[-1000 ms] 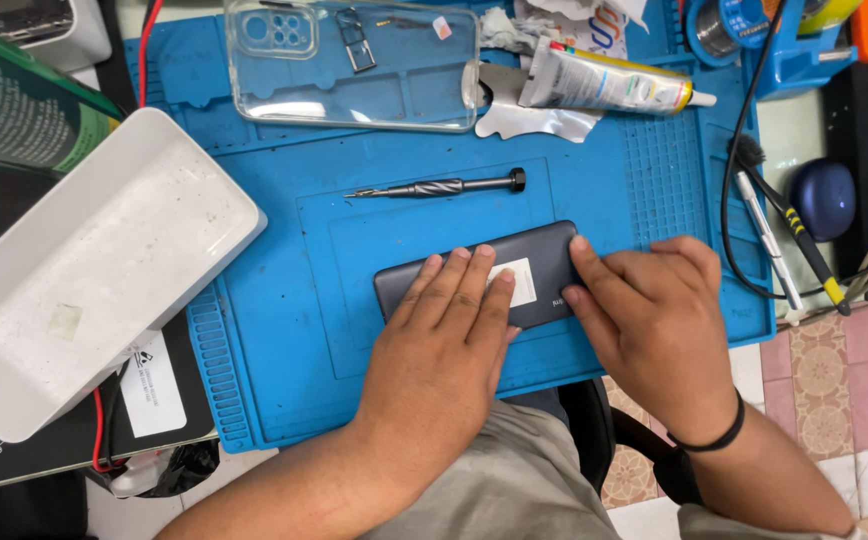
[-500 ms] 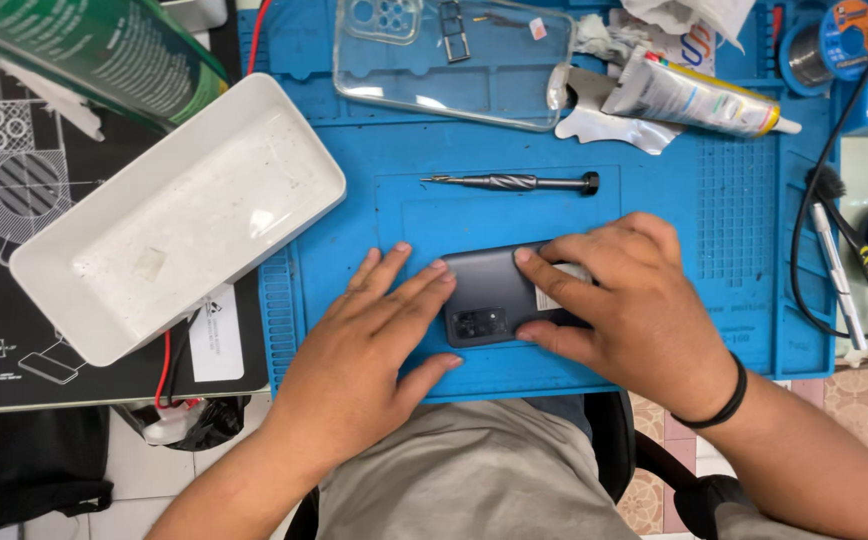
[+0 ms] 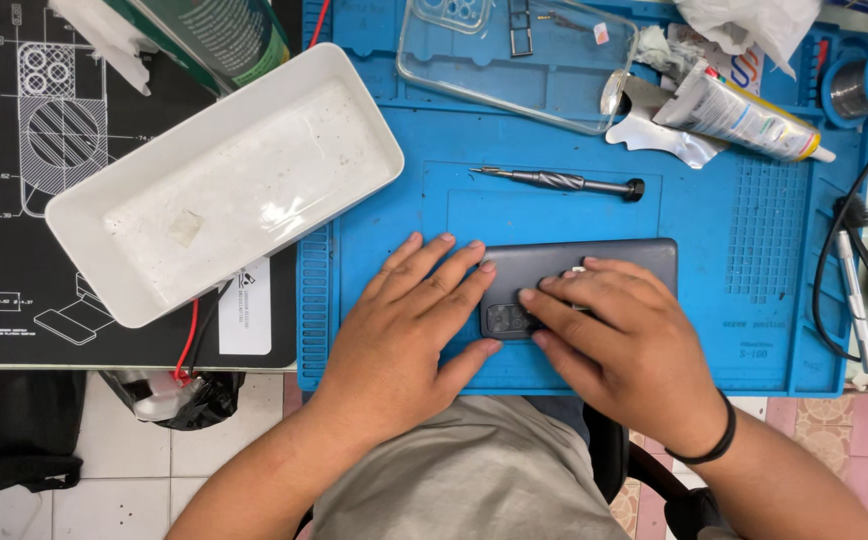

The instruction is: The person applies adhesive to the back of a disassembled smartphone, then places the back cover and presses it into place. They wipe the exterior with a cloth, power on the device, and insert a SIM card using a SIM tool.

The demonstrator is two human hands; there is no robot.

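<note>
Phone: dark grey slab-shaped smartphone (image 3: 594, 265) lies back-up and flat on the blue silicone repair mat (image 3: 554, 210) on the bench, near the mat's front edge. Left hand (image 3: 404, 335) rests open, fingers spread flat over the phone's left end and the mat beside it, not clenched. Right hand (image 3: 624, 340) lies palm-down across the phone's middle, fingertips pressing near the camera cluster, no grip closed around it. Long axis runs left-right across the view, camera end pointing left. Looks stiff, thin, light, probably smooth and slippery on the back, fragile at glass and camera; best held by the long side edges. Thin black precision screwdriver (image 3: 564, 182) lies just behind it, parallel. White rectangular plastic tray (image 3: 219, 180) sits off left.
</note>
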